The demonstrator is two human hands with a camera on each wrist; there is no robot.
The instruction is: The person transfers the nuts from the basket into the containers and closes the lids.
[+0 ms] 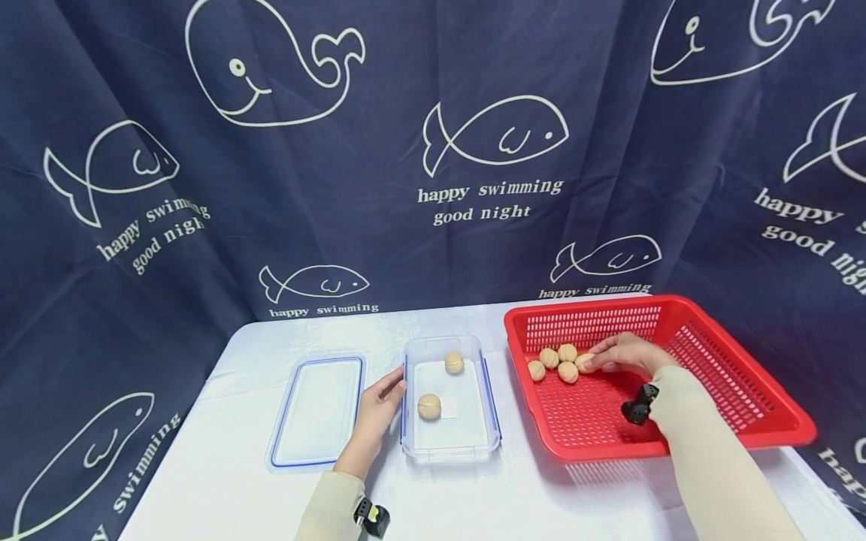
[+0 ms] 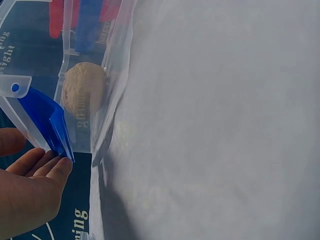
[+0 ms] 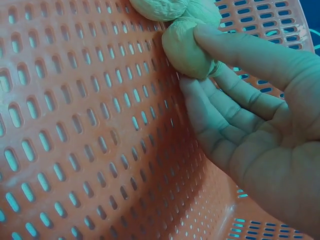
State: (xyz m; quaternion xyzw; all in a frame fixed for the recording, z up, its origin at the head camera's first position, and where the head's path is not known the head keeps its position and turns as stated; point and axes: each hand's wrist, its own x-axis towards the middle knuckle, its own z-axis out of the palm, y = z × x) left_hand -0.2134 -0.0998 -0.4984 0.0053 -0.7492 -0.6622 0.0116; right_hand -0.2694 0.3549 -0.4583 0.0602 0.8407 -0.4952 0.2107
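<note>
Inside the red basket, my right hand [image 1: 627, 353] pinches a walnut [image 3: 187, 47] between thumb and fingers. Several other walnuts [image 1: 567, 352] lie beside it on the basket floor, some touching one another. My left hand [image 1: 379, 409] is at the left side of a clear plastic box [image 1: 452, 453]. In the left wrist view its fingertips touch the box's blue latch [image 2: 47, 122], which hangs outward, and the thumb stands apart. Two walnuts rest in the box, one near the far end [image 1: 454, 363] and one near the left wall [image 1: 429, 406].
A clear lid with a blue seal [image 1: 318, 412] lies flat on the white tablecloth [image 1: 223, 451], left of the box. The red perforated basket [image 1: 778, 436] stands at the table's right. Behind the table hangs a dark blue curtain [image 1: 392, 248] with fish drawings.
</note>
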